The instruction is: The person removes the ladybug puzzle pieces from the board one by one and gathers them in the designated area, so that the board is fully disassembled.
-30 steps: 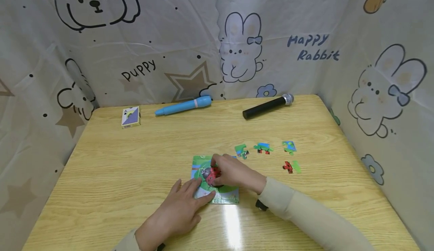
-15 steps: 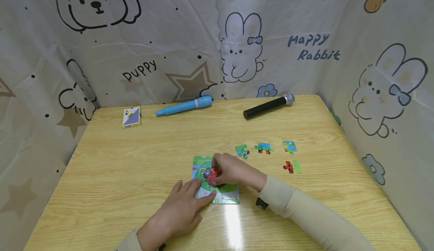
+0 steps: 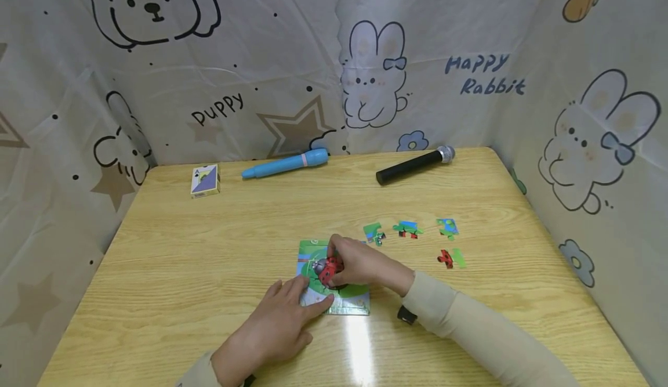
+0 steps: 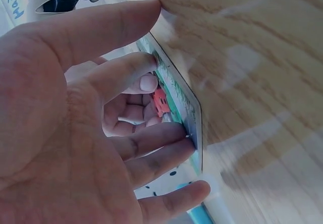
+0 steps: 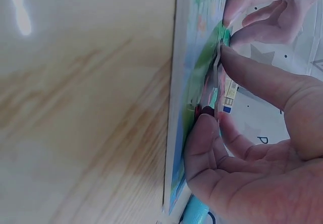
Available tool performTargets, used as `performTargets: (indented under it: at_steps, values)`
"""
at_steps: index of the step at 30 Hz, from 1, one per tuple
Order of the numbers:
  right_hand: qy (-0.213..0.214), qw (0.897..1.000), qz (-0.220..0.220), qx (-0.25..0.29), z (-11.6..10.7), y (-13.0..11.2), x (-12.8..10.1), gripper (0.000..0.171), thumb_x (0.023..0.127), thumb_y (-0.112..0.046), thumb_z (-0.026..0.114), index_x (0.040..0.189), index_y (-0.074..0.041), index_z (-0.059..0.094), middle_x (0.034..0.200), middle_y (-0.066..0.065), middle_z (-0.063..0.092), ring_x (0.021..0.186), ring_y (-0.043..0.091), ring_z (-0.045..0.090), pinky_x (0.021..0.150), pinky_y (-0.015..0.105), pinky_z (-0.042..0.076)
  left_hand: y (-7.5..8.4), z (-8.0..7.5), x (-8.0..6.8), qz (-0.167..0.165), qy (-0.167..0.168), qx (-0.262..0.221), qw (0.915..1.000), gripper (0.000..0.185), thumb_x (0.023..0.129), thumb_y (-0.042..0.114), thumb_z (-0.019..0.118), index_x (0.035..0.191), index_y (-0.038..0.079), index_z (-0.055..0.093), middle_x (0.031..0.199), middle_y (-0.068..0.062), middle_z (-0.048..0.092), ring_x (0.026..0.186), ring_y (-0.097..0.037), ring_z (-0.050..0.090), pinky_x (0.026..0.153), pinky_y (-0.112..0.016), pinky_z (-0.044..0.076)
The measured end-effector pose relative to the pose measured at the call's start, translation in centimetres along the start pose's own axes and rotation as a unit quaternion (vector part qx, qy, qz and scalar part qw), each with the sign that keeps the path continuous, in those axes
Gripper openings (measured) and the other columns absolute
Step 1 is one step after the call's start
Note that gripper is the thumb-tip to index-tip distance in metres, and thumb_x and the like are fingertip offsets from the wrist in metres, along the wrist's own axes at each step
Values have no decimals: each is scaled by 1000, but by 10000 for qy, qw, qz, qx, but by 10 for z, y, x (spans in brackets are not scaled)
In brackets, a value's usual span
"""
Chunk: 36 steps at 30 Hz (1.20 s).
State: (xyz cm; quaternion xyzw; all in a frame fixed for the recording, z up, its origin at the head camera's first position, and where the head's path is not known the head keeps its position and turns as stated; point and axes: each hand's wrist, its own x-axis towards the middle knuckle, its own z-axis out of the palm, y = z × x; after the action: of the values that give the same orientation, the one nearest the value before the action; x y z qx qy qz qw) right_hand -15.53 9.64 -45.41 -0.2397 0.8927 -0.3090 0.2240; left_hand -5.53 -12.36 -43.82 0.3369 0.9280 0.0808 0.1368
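A square jigsaw puzzle board with a ladybug picture lies on the wooden table. Thumb and fingers of my right hand pinch a red ladybug puzzle piece over the board's middle. From the right wrist view, the grey edge of this puzzle piece stands slightly off the board's face. My left hand rests with spread fingers on the board's lower left part. Its fingertips touch the board's edge in the left wrist view. The right hand covers much of the board's right side.
Several loose puzzle pieces lie right of and beyond the board, one of them a red and green piece. Along the table's back are a card box, a blue pen-shaped object and a black microphone. A patterned curtain surrounds the table.
The view has shifted slightly, moving everything a little to the right in the picture. Both hands keep their places on the board, the right still pinching the puzzle piece.
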Motion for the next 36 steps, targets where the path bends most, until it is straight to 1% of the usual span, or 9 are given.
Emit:
performTargets:
  at_steps: [5, 9, 14, 20, 23, 26, 30, 33, 36]
  values:
    - [34, 9999, -38, 123, 1, 2, -3, 47, 85, -13, 88, 116, -8, 54, 91, 3, 64, 74, 13, 54, 64, 26, 44, 0, 2, 0, 41, 46, 120, 9999, 66, 91, 33, 77, 153, 35, 55, 140, -20, 50, 132, -35, 51, 112, -66, 43]
    - [24, 9990, 2, 440, 0, 5, -4, 44, 87, -12, 86, 116, -9, 53, 87, 2, 67, 73, 13, 58, 64, 27, 47, 1, 4, 0, 43, 24, 86, 10000, 68, 91, 36, 78, 154, 36, 54, 134, -17, 48, 127, -34, 49, 108, -62, 45]
    - [109, 9972, -32, 740, 0, 7, -4, 37, 89, -9, 84, 113, -8, 56, 87, 1, 67, 74, 12, 61, 66, 27, 51, 1, 5, -1, 19, -68, 142, 9999, 71, 91, 39, 79, 156, 38, 51, 133, -18, 46, 127, -34, 48, 106, -60, 47]
    - [246, 9954, -107, 920, -2, 13, -6, 34, 90, -9, 82, 109, -10, 54, 86, 1, 62, 68, 11, 54, 61, 25, 47, 1, 5, -1, 31, -149, 375, 9992, 72, 91, 43, 78, 157, 38, 49, 130, -16, 48, 123, -31, 48, 107, -58, 46]
    - [259, 9933, -172, 1113, -5, 17, -7, 33, 92, -8, 81, 109, -9, 53, 88, 3, 61, 68, 10, 57, 62, 25, 50, 0, 5, 0, 34, -138, 458, 9989, 71, 92, 44, 78, 157, 38, 50, 125, -13, 48, 118, -29, 49, 107, -57, 46]
    - [223, 9923, -197, 1200, -8, 22, -8, 31, 93, -9, 79, 113, -9, 55, 92, 4, 62, 67, 10, 59, 62, 25, 52, 0, 5, 1, 25, -119, 452, 9989, 70, 91, 44, 78, 156, 38, 51, 124, -12, 49, 117, -29, 50, 106, -58, 47]
    - [236, 9940, -257, 1035, -12, 26, -9, 25, 96, -11, 76, 118, -13, 63, 93, 3, 65, 67, 10, 59, 61, 26, 52, 0, 4, 1, 2, -102, 372, 9993, 70, 91, 44, 78, 156, 37, 51, 129, -15, 49, 123, -32, 51, 107, -59, 46]
    - [196, 9941, -406, 985, -13, 28, -9, 21, 98, -8, 73, 117, -15, 68, 93, 3, 67, 72, 9, 63, 64, 25, 54, 0, 4, 0, -50, -107, 204, 9997, 70, 92, 43, 77, 156, 36, 51, 147, -21, 44, 137, -38, 48, 111, -62, 44]
    - [57, 9926, -534, 1094, -12, 29, -7, 21, 99, -6, 72, 118, -14, 70, 93, 4, 69, 74, 10, 67, 66, 24, 56, 0, 4, -1, -91, -97, 47, 9999, 71, 92, 42, 78, 156, 35, 51, 164, -25, 31, 151, -42, 38, 115, -66, 41]
